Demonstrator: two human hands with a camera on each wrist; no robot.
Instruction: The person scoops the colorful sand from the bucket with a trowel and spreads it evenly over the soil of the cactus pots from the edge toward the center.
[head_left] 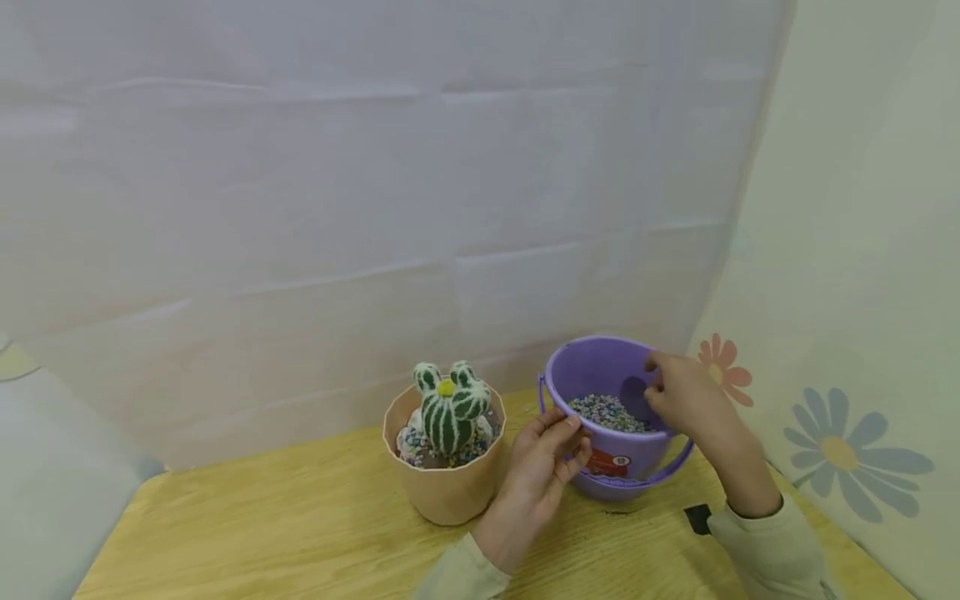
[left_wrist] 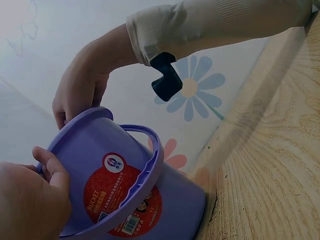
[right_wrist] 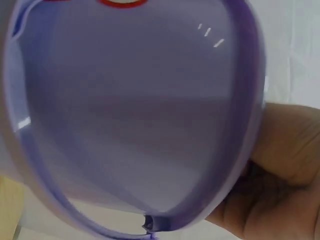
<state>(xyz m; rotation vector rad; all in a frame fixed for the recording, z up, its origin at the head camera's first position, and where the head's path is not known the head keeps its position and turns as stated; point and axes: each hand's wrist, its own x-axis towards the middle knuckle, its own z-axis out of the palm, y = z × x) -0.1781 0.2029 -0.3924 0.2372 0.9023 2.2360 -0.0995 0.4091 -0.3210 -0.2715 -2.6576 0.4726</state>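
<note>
A purple bucket (head_left: 633, 454) with colored pebbles (head_left: 607, 412) inside stands on the wooden table, its handle hanging down in front. My left hand (head_left: 543, 467) pinches the near left rim between thumb and fingers. Over the right rim reaches my right hand (head_left: 690, 396), its fingers curled inside the bucket. They appear to hold a dark rounded scoop (head_left: 636, 396), whose grip the hand hides. Left of the bucket, a peach pot (head_left: 450, 496) holds a green-and-white cactus (head_left: 447, 421) with a yellow top, set among similar pebbles.
A pale sheet (head_left: 337, 208) hangs behind the table (head_left: 262, 517). Close on the right is a wall with printed flowers (head_left: 838, 452). A black clip-like piece (left_wrist: 167, 77) sits at the right sleeve's cuff.
</note>
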